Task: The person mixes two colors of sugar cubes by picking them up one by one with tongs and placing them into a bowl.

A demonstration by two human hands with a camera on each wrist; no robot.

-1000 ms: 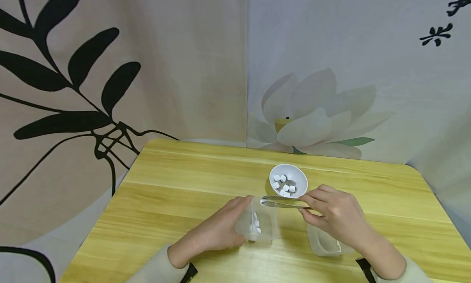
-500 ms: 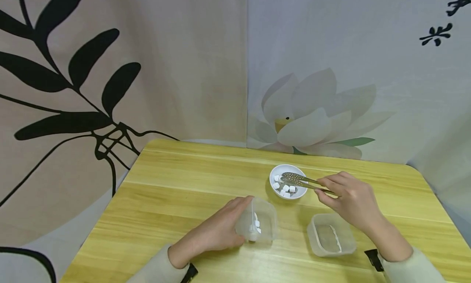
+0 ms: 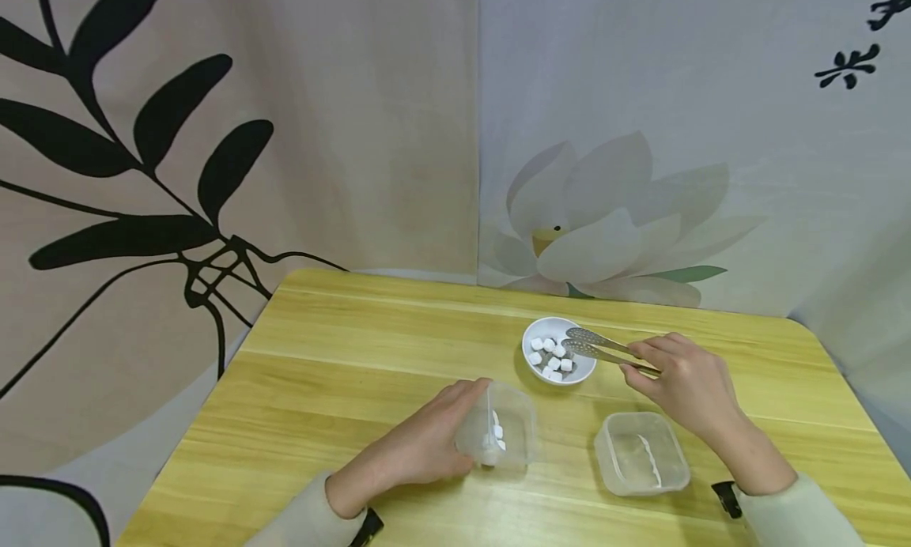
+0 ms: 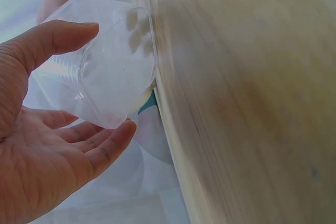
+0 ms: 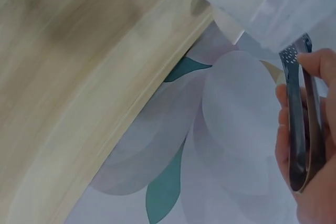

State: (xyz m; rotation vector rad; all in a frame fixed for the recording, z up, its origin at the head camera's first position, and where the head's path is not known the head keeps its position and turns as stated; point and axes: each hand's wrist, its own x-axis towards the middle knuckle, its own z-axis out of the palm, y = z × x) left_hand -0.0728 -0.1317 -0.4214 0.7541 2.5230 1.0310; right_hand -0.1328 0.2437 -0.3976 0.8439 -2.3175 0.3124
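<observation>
My left hand [image 3: 420, 436] holds a clear plastic container [image 3: 519, 428] between thumb and fingers; it looks tilted. Small white cubes [image 3: 497, 432] lie inside, and in the left wrist view they show dimly through its wall. With my right hand [image 3: 686, 385] I grip metal tongs [image 3: 591, 351] whose broad tips have small holes. The tips stand a little apart over the right side of a white bowl [image 3: 555, 326], and no cube is visible between them. Several white cubes [image 3: 535, 359] lie in the bowl. In the right wrist view the tongs [image 5: 296, 129] lie between thumb and fingers.
A second clear container [image 3: 609, 472] stands on the wooden table [image 3: 342, 357] below my right hand, with a thin white line [image 3: 651, 462] in it. Behind the table hangs a curtain [image 3: 398, 136] with printed plants.
The tongs have moved from above the left container, where their tips were close together, to the bowl, then slightly right, with the tips spreading. My left hand and its container have stayed put.
</observation>
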